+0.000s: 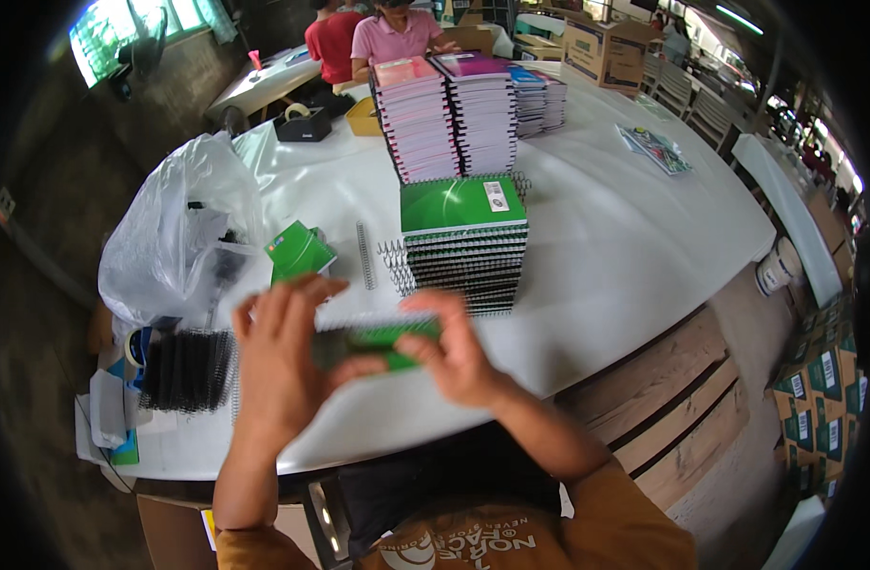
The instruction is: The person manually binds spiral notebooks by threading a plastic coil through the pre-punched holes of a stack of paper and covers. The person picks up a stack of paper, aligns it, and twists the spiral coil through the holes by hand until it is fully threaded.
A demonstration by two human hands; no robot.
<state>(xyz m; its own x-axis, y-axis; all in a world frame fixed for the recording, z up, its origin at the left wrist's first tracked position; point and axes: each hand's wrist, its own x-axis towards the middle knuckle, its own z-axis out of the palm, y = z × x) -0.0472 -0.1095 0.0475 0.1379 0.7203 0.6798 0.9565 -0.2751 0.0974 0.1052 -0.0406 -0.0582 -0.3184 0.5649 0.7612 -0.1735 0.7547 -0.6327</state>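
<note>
Between my hands, above the near part of the table, is a small green spiral notebook [382,335], tilted nearly edge-on and blurred by motion. My left hand [285,347] grips its left end, with the thumb along the near side and the fingers raised over it. On the right end, the thumb and fingers of my right hand [454,353] are closed. Just beyond stands a stack of green-covered spiral notebooks [465,204], wire bindings showing at its sides. Left of that stack lie a loose wire coil [365,255] and several green covers [300,252].
Tall stacks of pink [414,119] and purple notebooks [479,114] stand behind. Left are a clear plastic bag [173,228] and a bundle of black coils [188,370]. A tape dispenser [303,124], a carton [606,52] and a person in pink [394,40] are farther back.
</note>
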